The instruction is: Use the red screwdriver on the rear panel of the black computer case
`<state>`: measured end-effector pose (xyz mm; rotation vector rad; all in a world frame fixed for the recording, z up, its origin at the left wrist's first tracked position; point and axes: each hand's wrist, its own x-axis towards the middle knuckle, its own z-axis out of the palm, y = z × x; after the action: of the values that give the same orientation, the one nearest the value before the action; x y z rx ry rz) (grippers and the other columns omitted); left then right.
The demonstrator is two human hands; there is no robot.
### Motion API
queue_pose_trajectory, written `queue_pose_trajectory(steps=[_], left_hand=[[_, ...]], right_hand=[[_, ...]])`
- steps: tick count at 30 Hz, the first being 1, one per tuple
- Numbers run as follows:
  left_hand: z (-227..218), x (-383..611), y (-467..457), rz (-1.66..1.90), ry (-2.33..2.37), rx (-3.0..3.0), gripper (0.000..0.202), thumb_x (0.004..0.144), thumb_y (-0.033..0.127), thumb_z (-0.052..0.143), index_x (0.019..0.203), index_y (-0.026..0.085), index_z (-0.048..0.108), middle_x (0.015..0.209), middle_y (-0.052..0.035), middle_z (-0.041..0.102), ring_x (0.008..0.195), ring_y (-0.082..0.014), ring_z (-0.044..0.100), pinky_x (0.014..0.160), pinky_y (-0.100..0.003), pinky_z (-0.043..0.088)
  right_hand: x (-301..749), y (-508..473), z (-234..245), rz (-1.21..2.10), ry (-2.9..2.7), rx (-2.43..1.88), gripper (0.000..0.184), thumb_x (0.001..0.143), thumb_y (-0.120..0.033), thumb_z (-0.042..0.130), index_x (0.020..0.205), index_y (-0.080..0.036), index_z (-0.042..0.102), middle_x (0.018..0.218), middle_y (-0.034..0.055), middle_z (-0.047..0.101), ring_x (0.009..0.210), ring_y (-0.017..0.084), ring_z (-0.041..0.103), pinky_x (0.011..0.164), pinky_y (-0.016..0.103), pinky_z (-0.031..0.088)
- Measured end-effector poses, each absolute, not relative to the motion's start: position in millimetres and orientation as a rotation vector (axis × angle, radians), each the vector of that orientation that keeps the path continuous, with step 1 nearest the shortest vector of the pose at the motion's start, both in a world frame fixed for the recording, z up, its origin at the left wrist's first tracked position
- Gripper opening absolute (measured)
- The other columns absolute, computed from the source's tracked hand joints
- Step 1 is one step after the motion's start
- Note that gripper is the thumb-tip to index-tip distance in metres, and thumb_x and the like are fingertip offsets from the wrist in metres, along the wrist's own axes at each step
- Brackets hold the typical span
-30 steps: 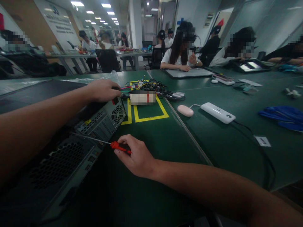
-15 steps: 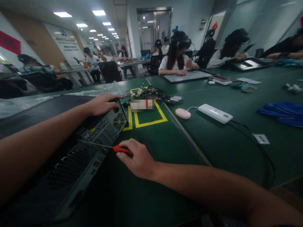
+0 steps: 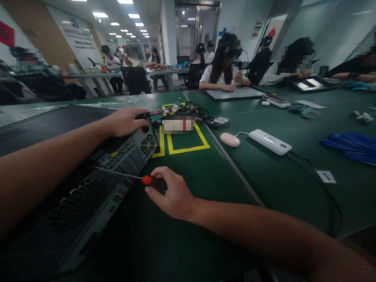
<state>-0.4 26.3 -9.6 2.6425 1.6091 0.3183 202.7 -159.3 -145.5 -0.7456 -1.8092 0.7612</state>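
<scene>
A computer case (image 3: 96, 188) lies on its side on the green table, its rear panel with the fan grille (image 3: 147, 144) facing me. My left hand (image 3: 125, 121) rests on the case's far top corner, fingers curled over the edge. My right hand (image 3: 172, 194) pinches the red and black handle of a screwdriver (image 3: 147, 180). The thin shaft runs left and its tip meets the rear panel of the case.
A yellow taped square (image 3: 188, 143) marks the table beyond the case, with a tangle of cables (image 3: 188, 109) behind it. A pink mouse (image 3: 230, 139) and a white power strip (image 3: 270, 141) lie to the right, blue gloves (image 3: 352, 145) farther right. Several people sit at the tables behind.
My right hand has shifted slightly on the screwdriver handle, fingers turning round it. My left hand stays on the case corner. The view has bobbed a little.
</scene>
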Motion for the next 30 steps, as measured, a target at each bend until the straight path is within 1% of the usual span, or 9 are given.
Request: queue_pose_trajectory(steps=[2, 5, 8, 11, 17, 20, 24, 27, 30], left_hand=[[-9, 0, 26, 0.31, 1.614, 2.636, 0.072, 0.084, 0.053, 0.049, 0.148, 0.024, 0.066, 0.145, -0.0094, 0.072, 0.135, -0.0374, 0.064, 0.119, -0.048, 0.047], [-8, 0, 25, 0.301, 1.62, 2.629, 0.072, 0.084, 0.053, 0.05, 0.149, 0.025, 0.065, 0.144, -0.0079, 0.073, 0.133, -0.0374, 0.064, 0.119, -0.048, 0.047], [-6, 2, 23, 0.295, 1.635, 2.624, 0.072, 0.085, 0.052, 0.05, 0.15, 0.024, 0.065, 0.141, -0.0086, 0.074, 0.132, -0.0386, 0.065, 0.118, -0.05, 0.047], [-5, 3, 21, 0.292, 1.635, 2.627, 0.073, 0.085, 0.051, 0.051, 0.15, 0.022, 0.065, 0.143, -0.0093, 0.072, 0.131, -0.0394, 0.065, 0.118, -0.051, 0.046], [-4, 3, 21, 0.279, 1.649, 2.593, 0.073, 0.086, 0.053, 0.054, 0.153, 0.024, 0.062, 0.144, -0.0067, 0.072, 0.13, -0.0385, 0.064, 0.117, -0.052, 0.046], [-3, 4, 18, 0.254, 1.641, 2.615, 0.072, 0.089, 0.049, 0.051, 0.153, 0.02, 0.06, 0.145, -0.0079, 0.071, 0.131, -0.0359, 0.063, 0.117, -0.051, 0.045], [0, 7, 13, 0.198, 1.66, 2.635, 0.072, 0.092, 0.048, 0.046, 0.154, 0.014, 0.059, 0.149, -0.0134, 0.067, 0.135, -0.0363, 0.06, 0.118, -0.052, 0.044], [1, 8, 10, 0.172, 1.651, 2.646, 0.071, 0.093, 0.047, 0.044, 0.154, 0.015, 0.058, 0.15, -0.0134, 0.066, 0.136, -0.0349, 0.059, 0.118, -0.051, 0.044], [1, 8, 11, 0.188, 1.674, 2.651, 0.071, 0.093, 0.048, 0.042, 0.155, 0.016, 0.058, 0.146, -0.0121, 0.069, 0.133, -0.0334, 0.062, 0.117, -0.05, 0.045]], right_hand=[[203, -159, -146, 0.761, -1.818, -0.769, 0.019, 0.097, -0.028, 0.068, 0.113, -0.022, 0.061, 0.104, 0.0041, 0.072, 0.085, 0.017, 0.068, 0.082, 0.035, 0.059], [203, -158, -145, 0.786, -1.825, -0.783, 0.016, 0.099, -0.028, 0.067, 0.112, -0.022, 0.06, 0.105, 0.0041, 0.072, 0.086, 0.018, 0.068, 0.083, 0.035, 0.06], [203, -157, -145, 0.807, -1.823, -0.77, 0.016, 0.099, -0.029, 0.067, 0.111, -0.022, 0.06, 0.103, 0.0038, 0.071, 0.085, 0.017, 0.068, 0.082, 0.034, 0.06], [204, -158, -144, 0.806, -1.822, -0.762, 0.015, 0.1, -0.028, 0.068, 0.111, -0.022, 0.061, 0.103, 0.0035, 0.07, 0.085, 0.017, 0.067, 0.081, 0.033, 0.059], [205, -159, -142, 0.824, -1.843, -0.778, 0.016, 0.101, -0.03, 0.068, 0.112, -0.022, 0.061, 0.105, 0.0037, 0.07, 0.085, 0.017, 0.067, 0.08, 0.033, 0.059], [205, -158, -144, 0.812, -1.842, -0.777, 0.016, 0.102, -0.031, 0.069, 0.112, -0.022, 0.061, 0.105, 0.0038, 0.07, 0.085, 0.016, 0.067, 0.08, 0.032, 0.058], [204, -157, -146, 0.8, -1.848, -0.75, 0.018, 0.103, -0.035, 0.068, 0.112, -0.021, 0.061, 0.104, 0.0041, 0.07, 0.084, 0.016, 0.066, 0.079, 0.032, 0.057], [204, -158, -146, 0.775, -1.863, -0.781, 0.019, 0.103, -0.038, 0.067, 0.112, -0.022, 0.062, 0.105, 0.0041, 0.071, 0.085, 0.017, 0.066, 0.08, 0.032, 0.056], [205, -158, -145, 0.749, -1.885, -0.798, 0.02, 0.103, -0.039, 0.067, 0.113, -0.022, 0.062, 0.106, 0.0042, 0.071, 0.089, 0.018, 0.066, 0.083, 0.033, 0.056]])
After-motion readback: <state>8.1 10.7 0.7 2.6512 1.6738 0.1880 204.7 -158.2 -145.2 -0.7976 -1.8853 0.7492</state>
